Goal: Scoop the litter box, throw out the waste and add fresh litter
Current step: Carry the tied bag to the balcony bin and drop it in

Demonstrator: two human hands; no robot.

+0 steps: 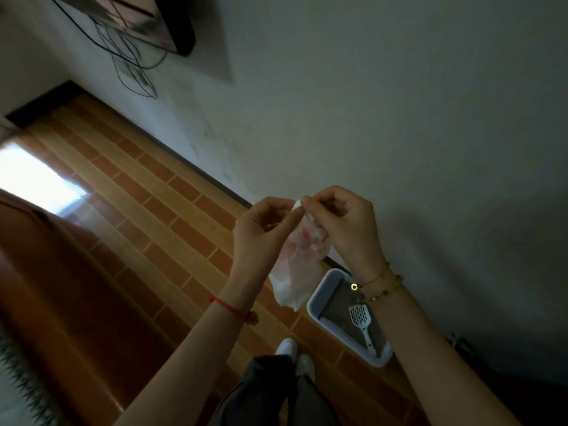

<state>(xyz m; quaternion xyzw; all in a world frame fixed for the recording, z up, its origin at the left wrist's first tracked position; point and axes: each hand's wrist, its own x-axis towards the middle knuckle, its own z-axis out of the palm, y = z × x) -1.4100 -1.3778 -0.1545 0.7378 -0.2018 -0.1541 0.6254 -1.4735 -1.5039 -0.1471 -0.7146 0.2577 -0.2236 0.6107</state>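
Observation:
A thin white plastic bag (296, 269) with red print hangs in front of me, held up at its top by both hands. My left hand (261, 235) pinches one side of the bag's mouth and my right hand (344, 224) pinches the other, fingertips almost touching. Far below on the floor, against the wall, lies a white litter box (319, 302) with grey litter inside. A white slotted scoop (362, 324) rests in the litter. My right forearm hides part of the box.
The floor is brown and orange tile (159, 216), with a bright patch of light at the left. A wall-mounted screen (147, 23) with dangling cables hangs at the upper left. My legs and white shoes (295, 355) stand beside the box.

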